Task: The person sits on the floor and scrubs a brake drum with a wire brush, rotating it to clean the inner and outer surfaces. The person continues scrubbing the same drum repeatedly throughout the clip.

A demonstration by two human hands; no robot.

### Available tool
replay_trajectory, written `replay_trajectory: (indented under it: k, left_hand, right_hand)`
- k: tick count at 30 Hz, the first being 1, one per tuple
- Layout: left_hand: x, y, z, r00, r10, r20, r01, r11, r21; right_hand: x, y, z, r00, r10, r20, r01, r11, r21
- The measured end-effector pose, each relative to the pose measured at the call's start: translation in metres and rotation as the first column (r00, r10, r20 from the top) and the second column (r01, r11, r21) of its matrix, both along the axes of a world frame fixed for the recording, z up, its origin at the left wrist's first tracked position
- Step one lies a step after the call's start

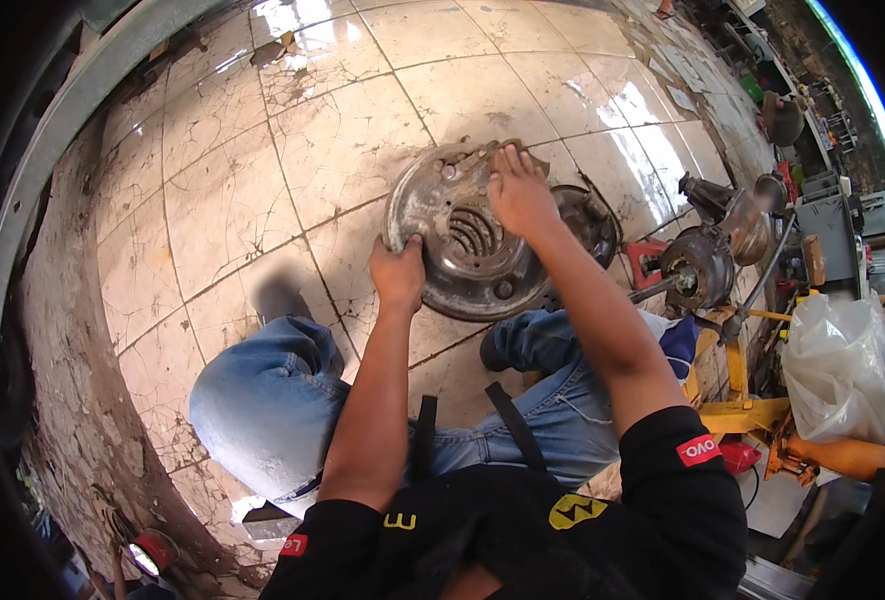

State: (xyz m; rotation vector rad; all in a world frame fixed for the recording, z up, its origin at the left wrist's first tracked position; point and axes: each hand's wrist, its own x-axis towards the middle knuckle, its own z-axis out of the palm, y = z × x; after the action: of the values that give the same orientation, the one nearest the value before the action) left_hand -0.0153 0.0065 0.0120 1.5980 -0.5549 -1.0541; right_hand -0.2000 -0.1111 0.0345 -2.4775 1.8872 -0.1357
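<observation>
A worn, round metal brake backing plate point(433, 270) with a large centre hole is tilted in front of me above the tiled floor. My left hand point(399, 270) grips its left rim, with the thumb on the near face and the other fingers hidden behind. Across the plate's upper right face lies my right hand point(521, 190), its fingers stretched out against the metal. Through the hole shows a coil spring point(475, 230). Partly covered by my right arm, a second dark round brake part point(591, 225) with a thin cable lies behind the plate.
To the right, a greasy hub assembly point(700, 268) with a shaft stands beside a red stand point(647, 262). A yellow frame point(738, 370), a clear plastic bag point(838, 365) and a grey metal box point(828, 240) are farther right. A curved metal rail point(38, 150) borders the left.
</observation>
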Motion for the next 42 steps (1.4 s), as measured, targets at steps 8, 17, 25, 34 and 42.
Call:
replay_trajectory:
  k: [8,17,25,34,42]
  left_hand:
    - [-0.003,-0.003,0.018,1.000,0.012,0.009,-0.012,1.000,0.025]
    - [-0.001,-0.003,0.000,1.000,0.009,0.016,-0.009,1.000,-0.013]
    - [-0.005,-0.007,0.002,0.999,0.021,-0.031,-0.020,1.000,0.016]
    - [0.000,-0.004,0.005,0.999,0.004,-0.042,-0.003,1.000,0.019]
    - [0.004,-0.001,0.005,0.999,-0.026,-0.029,0.027,1.000,0.016]
  right_hand:
    - [0.014,-0.007,0.005,0.999,-0.044,-0.012,0.044,0.998,0.052]
    - [0.005,-0.012,0.002,0.999,-0.038,0.014,0.037,0.999,0.012]
    - [-0.014,-0.057,0.019,0.998,-0.008,0.066,-0.005,0.980,0.197]
    - [-0.018,-0.051,0.043,0.996,0.007,0.088,-0.032,0.958,0.285]
    - [-0.025,-0.035,0.020,0.906,-0.038,0.421,-0.033,0.987,0.159]
